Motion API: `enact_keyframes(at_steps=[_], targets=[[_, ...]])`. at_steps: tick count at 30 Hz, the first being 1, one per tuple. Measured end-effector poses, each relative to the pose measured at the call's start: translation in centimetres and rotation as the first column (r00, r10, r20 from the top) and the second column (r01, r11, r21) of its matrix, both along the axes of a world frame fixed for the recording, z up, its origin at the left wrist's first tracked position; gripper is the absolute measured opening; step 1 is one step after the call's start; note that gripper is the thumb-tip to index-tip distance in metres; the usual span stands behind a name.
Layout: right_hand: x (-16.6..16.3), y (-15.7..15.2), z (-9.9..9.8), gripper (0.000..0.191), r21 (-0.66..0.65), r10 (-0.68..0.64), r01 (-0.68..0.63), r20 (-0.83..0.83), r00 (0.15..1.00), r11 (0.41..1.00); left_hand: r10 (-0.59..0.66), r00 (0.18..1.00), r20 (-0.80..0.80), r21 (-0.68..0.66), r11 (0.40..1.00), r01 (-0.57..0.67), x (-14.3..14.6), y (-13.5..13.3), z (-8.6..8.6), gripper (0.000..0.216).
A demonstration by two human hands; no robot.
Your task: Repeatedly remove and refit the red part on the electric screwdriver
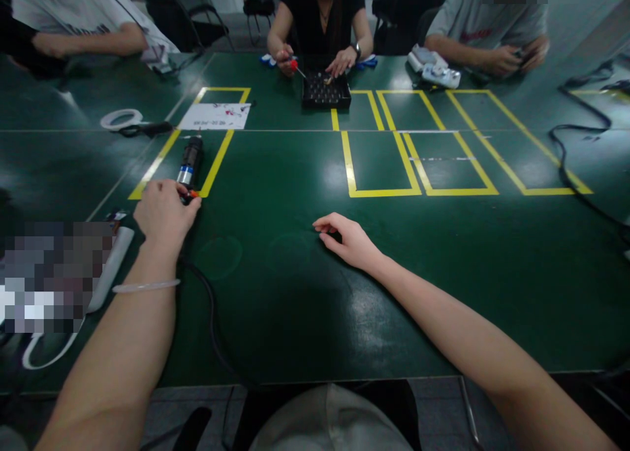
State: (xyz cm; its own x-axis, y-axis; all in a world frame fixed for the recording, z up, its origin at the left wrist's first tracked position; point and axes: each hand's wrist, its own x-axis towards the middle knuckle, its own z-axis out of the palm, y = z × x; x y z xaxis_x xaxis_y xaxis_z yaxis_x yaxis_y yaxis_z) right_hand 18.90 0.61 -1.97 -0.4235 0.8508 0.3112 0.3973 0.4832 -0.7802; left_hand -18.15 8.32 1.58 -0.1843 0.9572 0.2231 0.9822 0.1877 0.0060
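My left hand [165,209] is closed around the rear end of a corded electric screwdriver [191,161], a black cylinder with a silver and blue band. The tool lies inside a yellow-taped rectangle with its tip pointing away from me. A small orange part shows by my thumb, and the fingers on the far side are partly hidden. Near the middle of the green table [275,293], my right hand [344,239] rests with fingers loosely bent and thumb apart. It holds nothing.
A black cable [212,306] runs toward the near edge. Tape roll [121,119] and paper sheet [216,116] lie beyond the left hand. Across the table, a person handles a red-handled tool [294,65] over a black tray [325,102]. Two other people sit at either side.
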Motion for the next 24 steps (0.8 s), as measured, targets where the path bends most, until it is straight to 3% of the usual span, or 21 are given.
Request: enact_keyframes(at_steps=[3, 6, 8, 9, 11, 13, 15, 20, 24], targets=[[0.0, 0.0, -0.1, 0.021, 0.013, 0.0, 0.0, 0.005, 1.0, 1.0, 0.063, 0.997, 0.046, 0.041, 0.997, -0.065, -0.4, 0.4, -0.2, 0.047], [0.0, 0.1, -0.1, 0.02, 0.019, -0.007, 0.007, 0.013, 1.0, 1.0, -0.041, 0.995, 0.094, 0.16, 0.987, 0.026, -0.1, 0.5, 0.0, 0.042], [0.0, 0.0, 0.0, 0.02, 0.016, -0.009, 0.009, 0.014, 1.0, 1.0, -0.162, 0.956, 0.247, 0.216, 0.97, 0.108, 1.1, 0.2, 0.3, 0.041], [0.0, 0.0, 0.0, 0.02, 0.014, -0.01, 0.01, 0.013, 1.0, 1.0, -0.224, 0.898, 0.379, 0.214, 0.965, 0.15, 2.0, -0.1, 0.4, 0.041], [-0.1, 0.0, 0.1, 0.021, 0.009, -0.008, 0.008, -0.002, 1.0, 1.0, -0.298, 0.679, 0.671, 0.155, 0.952, 0.264, 4.6, -1.0, 0.5, 0.044], [-0.1, 0.0, 0.1, 0.022, -0.015, 0.003, -0.003, -0.041, 0.999, 1.0, -0.249, 0.436, 0.865, 0.06, 0.913, 0.403, 7.6, -2.2, 0.6, 0.048], [-0.2, 0.0, 0.1, 0.021, -0.064, 0.012, -0.018, -0.095, 0.995, 0.998, -0.165, 0.311, 0.936, -0.025, 0.85, 0.526, 10.3, -3.6, 0.6, 0.05], [-0.2, 0.1, 0.2, 0.014, -0.151, 0.003, -0.02, -0.106, 0.994, 0.988, -0.095, 0.324, 0.941, -0.173, 0.687, 0.706, 13.7, -6.0, 0.2, 0.053], [-0.3, 0.2, 0.2, 0.014, -0.145, 0.007, -0.018, -0.074, 0.997, 0.989, -0.194, 0.331, 0.923, -0.126, 0.663, 0.738, 14.0, -6.5, 0.0, 0.051]])
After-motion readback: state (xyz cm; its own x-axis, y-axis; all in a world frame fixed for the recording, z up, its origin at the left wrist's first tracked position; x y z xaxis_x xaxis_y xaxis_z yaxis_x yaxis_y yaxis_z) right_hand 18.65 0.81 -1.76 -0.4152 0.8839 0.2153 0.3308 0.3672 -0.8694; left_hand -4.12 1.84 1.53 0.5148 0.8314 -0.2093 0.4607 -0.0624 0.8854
